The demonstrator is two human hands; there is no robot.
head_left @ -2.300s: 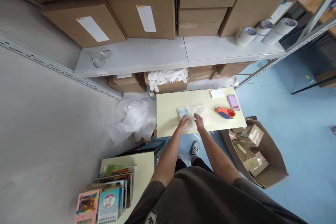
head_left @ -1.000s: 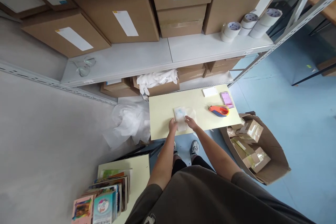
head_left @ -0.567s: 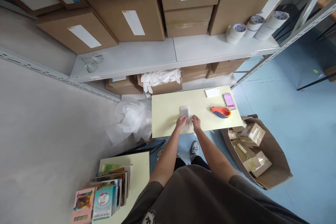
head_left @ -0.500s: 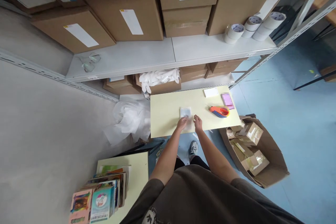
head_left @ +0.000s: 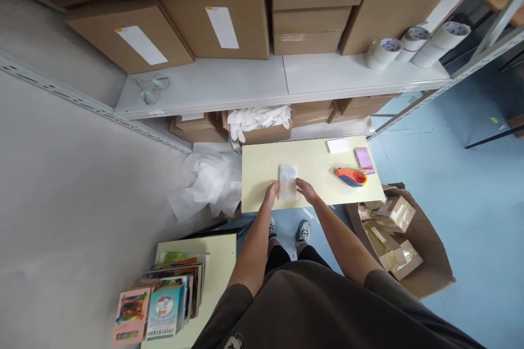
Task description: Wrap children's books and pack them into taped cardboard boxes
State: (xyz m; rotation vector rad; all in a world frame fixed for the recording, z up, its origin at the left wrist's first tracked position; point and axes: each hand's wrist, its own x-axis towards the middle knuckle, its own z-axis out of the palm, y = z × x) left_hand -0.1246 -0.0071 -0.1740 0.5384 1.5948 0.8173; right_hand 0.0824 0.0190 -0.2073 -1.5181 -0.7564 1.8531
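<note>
A small white wrapped packet [head_left: 287, 181] lies on the pale yellow table [head_left: 262, 163], near its front edge. My left hand [head_left: 271, 194] touches the packet's left side, fingers curved against it. My right hand [head_left: 305, 190] presses the packet's right lower corner with its fingers together. Both hands flank the packet from below.
An orange and blue tape dispenser [head_left: 351, 176], a white pad [head_left: 338, 145] and a pink blurred item [head_left: 364, 159] lie at the table's right. An open cardboard box [head_left: 409, 251] with small parcels stands on the floor right. Crumpled white wrap [head_left: 208, 181] and stacked books [head_left: 164, 305] are left.
The blue-printed item and the loose clear wrap beside it have become one compact white packet. My hands have moved from on top of it to its two sides.
</note>
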